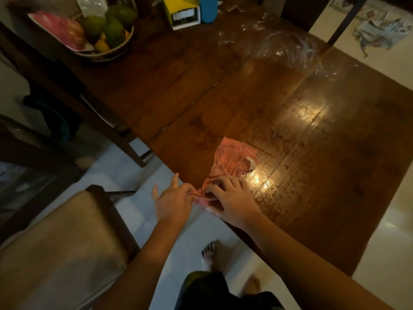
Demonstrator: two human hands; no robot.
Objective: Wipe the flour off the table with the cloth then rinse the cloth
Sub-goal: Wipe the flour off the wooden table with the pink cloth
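Note:
A crumpled pink cloth [232, 159] lies at the near corner of the dark wooden table [245, 104]. My right hand [232, 198] rests on the cloth's near end with its fingers curled into the fabric. My left hand [173, 201] sits just off the table corner and pinches the cloth's edge between thumb and forefinger, other fingers spread. A small white patch, maybe flour [251, 164], shows beside the cloth. Pale speckled smears [290, 157] cover the glossy tabletop to the right of the cloth.
A fruit basket [105, 34] stands at the far left of the table, a yellow and white box [182, 13] and a blue container [209, 8] at the back. Clear crumpled plastic [288, 48] lies far right. A cushioned chair [60, 240] stands near left; my bare feet [209, 253] are on pale tiles.

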